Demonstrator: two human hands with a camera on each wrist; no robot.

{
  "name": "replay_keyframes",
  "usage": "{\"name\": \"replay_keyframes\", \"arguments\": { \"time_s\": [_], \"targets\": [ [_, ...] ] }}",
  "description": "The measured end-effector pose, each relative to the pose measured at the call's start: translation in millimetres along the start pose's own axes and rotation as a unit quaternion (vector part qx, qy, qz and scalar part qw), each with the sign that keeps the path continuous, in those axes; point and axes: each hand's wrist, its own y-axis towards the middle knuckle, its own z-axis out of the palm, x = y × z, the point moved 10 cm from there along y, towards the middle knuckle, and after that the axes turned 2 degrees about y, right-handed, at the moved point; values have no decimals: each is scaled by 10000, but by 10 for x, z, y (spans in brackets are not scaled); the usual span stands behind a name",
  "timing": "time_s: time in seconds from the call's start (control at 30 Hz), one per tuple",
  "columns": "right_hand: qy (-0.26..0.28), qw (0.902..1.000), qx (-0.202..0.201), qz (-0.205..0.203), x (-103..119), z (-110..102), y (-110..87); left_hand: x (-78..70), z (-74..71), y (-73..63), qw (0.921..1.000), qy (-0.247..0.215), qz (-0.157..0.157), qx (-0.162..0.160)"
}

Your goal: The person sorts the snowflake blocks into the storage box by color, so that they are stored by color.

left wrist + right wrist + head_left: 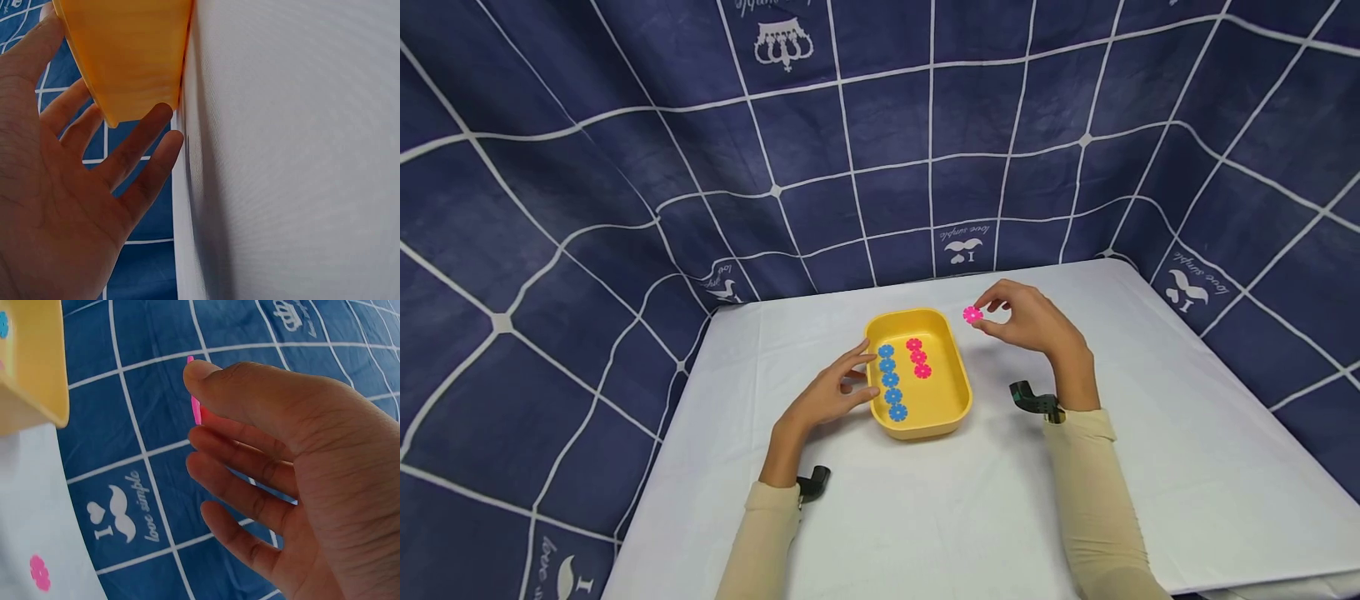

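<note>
My right hand (1026,315) pinches a pink flower-shaped disc (973,315) between thumb and fingertip, to the right of the yellow tray's far end. The disc (196,409) shows edge-on in the right wrist view, with the other fingers loosely bent below it. At the left rim of the yellow tray (958,375), my left hand (823,396) touches with spread, fairly straight fingers; some fingertips overlap the outer wall in the left wrist view. Inside the tray, a row of several blue flower discs (891,380) lies along the left side, beside a shorter row of three pink discs (918,357).
A white cloth (925,517) covers the table under the tray. Another pink flower disc (40,572) lies on the cloth in the right wrist view. Dark blue curtains (887,125) with white grid lines stand behind the table and along both sides.
</note>
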Motion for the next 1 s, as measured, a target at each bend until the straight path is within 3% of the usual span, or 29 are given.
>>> {"name": "replay_keyframes", "arguments": {
  "time_s": [0.77,1.0],
  "targets": [
    [120,9970,532,-547,719,639,320,28,-32,-19,10000,18,48,-40],
    [68,9960,719,-533,724,799,362,12,-14,-1,10000,20,29,44]
  ]
}}
